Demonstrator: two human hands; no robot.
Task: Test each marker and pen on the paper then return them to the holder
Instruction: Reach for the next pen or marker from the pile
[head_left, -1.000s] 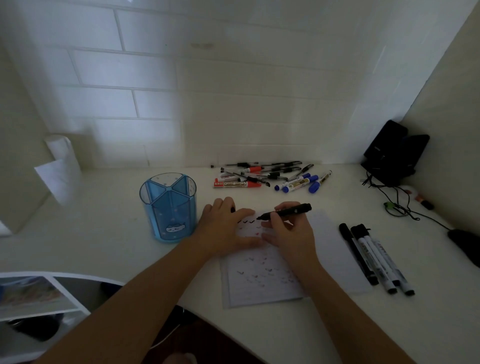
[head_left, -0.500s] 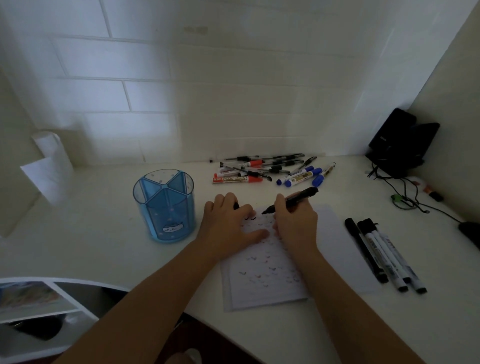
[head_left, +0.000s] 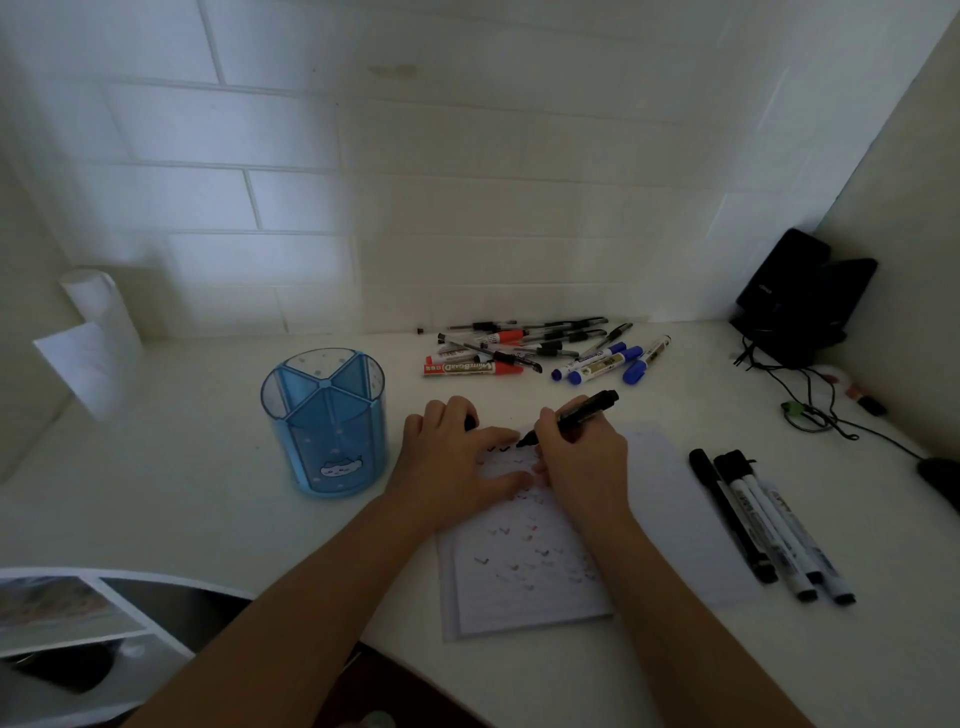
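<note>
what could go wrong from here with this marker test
The right hand rests on the paper right beside the black marker tip, so it may smear fresh ticks. The left hand partly covers a small dark piece, perhaps the cap; it might roll off once that hand lifts. Three markers lie beside the paper, apart from the pile, so tested and untested ones could get mixed.
</note>
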